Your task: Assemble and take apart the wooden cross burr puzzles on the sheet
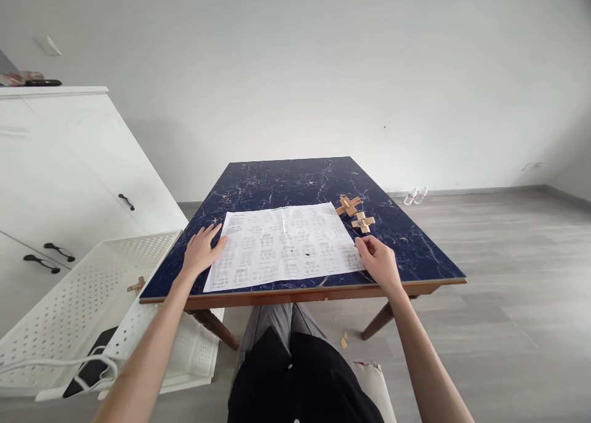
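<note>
A large printed paper sheet (286, 244) with rows of small diagrams lies spread on the blue marble-patterned table (286, 180). My left hand (201, 249) rests flat at the sheet's left edge, fingers apart, thumb on the paper. At the right edge, my right hand (377, 258) has its fingers curled, thumb and forefinger pinching the sheet's border. Just beyond that hand sit two wooden interlocking puzzles: a lighter cross-shaped one (363, 222) and, behind it, a browner one (348, 205). Both are close to the paper's upper right corner.
To the left stand a white cabinet (69, 158) with black handles and a white perforated basket (60, 300) holding a small wooden piece (136, 284) and a dark flat object. Two clear bottles (416, 196) stand on the floor by the wall. Small yellowish scraps (344, 341) lie under the table.
</note>
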### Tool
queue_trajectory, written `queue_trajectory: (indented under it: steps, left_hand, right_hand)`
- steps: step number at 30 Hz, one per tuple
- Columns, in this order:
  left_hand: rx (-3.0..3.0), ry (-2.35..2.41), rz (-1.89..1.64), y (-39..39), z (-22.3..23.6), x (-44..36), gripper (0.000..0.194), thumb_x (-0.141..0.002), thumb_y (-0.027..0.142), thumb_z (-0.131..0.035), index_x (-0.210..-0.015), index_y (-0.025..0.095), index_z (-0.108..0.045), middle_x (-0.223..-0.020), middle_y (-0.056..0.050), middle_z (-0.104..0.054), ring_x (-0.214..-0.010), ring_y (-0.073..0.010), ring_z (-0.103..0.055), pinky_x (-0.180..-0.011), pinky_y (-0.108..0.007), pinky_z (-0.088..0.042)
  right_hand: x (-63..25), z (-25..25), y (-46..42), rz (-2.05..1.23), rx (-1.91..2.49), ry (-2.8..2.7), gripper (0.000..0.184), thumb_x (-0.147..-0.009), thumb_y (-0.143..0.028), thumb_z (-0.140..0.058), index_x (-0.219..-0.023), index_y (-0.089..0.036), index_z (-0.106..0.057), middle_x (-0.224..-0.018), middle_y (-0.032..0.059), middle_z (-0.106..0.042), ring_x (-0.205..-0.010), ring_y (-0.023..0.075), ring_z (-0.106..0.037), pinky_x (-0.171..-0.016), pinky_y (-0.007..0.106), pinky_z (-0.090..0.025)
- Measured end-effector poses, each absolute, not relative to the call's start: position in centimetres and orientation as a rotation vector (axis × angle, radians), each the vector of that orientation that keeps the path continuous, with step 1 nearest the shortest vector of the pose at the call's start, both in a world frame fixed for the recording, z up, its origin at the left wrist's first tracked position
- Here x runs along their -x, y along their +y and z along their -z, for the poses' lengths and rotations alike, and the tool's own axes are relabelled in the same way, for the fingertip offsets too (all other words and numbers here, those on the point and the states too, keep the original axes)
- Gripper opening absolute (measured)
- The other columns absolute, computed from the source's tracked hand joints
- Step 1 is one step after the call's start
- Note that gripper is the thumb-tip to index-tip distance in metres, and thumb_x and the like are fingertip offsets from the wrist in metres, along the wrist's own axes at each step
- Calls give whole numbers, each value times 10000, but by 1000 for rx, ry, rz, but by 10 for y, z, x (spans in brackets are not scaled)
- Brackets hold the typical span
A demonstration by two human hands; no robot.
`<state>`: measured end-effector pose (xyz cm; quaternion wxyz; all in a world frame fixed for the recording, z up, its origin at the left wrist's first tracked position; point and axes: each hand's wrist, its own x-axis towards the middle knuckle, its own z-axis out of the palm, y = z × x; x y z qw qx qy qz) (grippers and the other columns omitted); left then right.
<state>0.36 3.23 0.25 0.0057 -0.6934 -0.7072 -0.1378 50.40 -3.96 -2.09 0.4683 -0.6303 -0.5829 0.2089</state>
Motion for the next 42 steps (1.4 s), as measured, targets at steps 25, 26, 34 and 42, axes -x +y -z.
queue_trajectory:
  steps: [25,26,34,42]
  left_hand:
    - [2128,-2315,588,25,-7,0,773,-1007,695,-380,-1657,280,-431,-1709,-61,-471,-1631,-365,-338,-1335,-566,-302]
    - [2130,-2332,587,28,-9,-3,789,-1005,701,-387,-1675,282,-398,-1726,-64,-442,-1637,-366,-323,-1335,-566,-307]
    - [2557,-2039,445,86,-36,-82,762,-1033,723,-404,-1706,375,-322,-1801,37,-274,-1678,-371,-194,-1329,-591,-289]
    - [2893,-1887,221,135,-29,-101,746,-1053,731,-388,-1713,388,-316,-1804,45,-259,-1672,-348,-229,-1323,-525,-319]
  right_hand:
    - [-487,3,-46,-554,1615,-1482,437,-1058,-584,-529,-799,-259,-664,-566,-11,-551,-464,165,-455,-451,273,-379]
    - [-487,2,-46,-546,1619,-1478,430,-1055,-578,-535,-793,-263,-667,-567,-5,-560,-466,169,-466,-446,274,-383]
    - [-484,5,-42,-540,1674,-1506,426,-1053,-582,-519,-799,-281,-679,-605,14,-609,-487,191,-520,-467,273,-435]
    - [-500,-26,-31,-505,1559,-1635,385,-1070,-526,-516,-795,-291,-646,-698,36,-677,-577,214,-619,-541,303,-505]
